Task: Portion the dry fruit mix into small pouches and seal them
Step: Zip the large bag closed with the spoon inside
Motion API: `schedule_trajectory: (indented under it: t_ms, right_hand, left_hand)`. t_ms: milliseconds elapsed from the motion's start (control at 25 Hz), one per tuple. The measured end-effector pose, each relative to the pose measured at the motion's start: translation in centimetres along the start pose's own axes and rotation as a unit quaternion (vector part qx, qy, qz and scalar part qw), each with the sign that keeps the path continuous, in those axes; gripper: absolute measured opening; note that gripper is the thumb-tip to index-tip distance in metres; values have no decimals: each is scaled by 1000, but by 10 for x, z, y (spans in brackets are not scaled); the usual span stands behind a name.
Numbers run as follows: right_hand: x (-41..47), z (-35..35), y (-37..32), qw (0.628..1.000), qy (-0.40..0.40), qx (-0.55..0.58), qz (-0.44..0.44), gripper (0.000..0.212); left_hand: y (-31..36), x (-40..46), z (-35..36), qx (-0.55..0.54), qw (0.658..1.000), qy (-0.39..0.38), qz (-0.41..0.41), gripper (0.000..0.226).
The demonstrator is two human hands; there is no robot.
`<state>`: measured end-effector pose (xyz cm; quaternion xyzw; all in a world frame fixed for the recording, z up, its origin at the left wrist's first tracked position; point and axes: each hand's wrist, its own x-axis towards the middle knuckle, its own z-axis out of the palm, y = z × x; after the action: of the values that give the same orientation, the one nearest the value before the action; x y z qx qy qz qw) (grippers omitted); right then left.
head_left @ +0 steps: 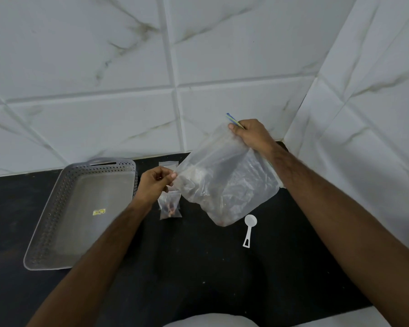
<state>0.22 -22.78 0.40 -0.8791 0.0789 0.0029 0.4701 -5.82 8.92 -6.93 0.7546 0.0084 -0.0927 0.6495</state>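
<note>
I hold a large clear zip bag (224, 180) up over a black counter (198, 267), one hand at each top corner. My right hand (250, 135), farther away and higher, pinches the corner where the blue and yellow zip strip shows. My left hand (155, 182), nearer and lower, pinches the opposite corner between thumb and curled fingers. The bag hangs tilted between them, its plastic crinkled and cloudy, with pale and brownish shapes of dry fruit mix gathered toward its lower left and bottom; the details are blurred. Its bottom edge hangs just above or at the counter; I cannot tell which.

Just below my left hand, a small clear pouch (170, 207) lies on the counter, with a few reddish-brown pieces inside. Whether it is sealed I cannot tell. Behind my left hand, against the wall, the top of another small clear pouch or stack (167, 164) peeks out.

To the right of the small pouch, near the bag's bottom, a white plastic scoop (249, 228) lies flat, bowl toward the wall, handle toward me.

On the left sits a grey perforated tray (57, 208) with a yellow sticker on its floor. White marble-patterned tiles (104, 67) cover the walls.
</note>
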Motion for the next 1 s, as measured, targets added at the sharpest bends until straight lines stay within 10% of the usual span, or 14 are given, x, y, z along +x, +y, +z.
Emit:
schedule_trajectory:
  t_ms: [320,560,1000]
  right_hand:
    - [-5,3,-13,997,62,-31,-34,56]
    - [-2,-4,-3,998,64,-8,26,45]
    - [-14,-25,-14,997,49,-53,21,57]
  left_hand:
    - [5,-2,9,-266,962,-24,-55,68]
    - [2,-14,32,-262,963,56,-26,8]
    - [12,-5,21,-197,974,105,-29,25]
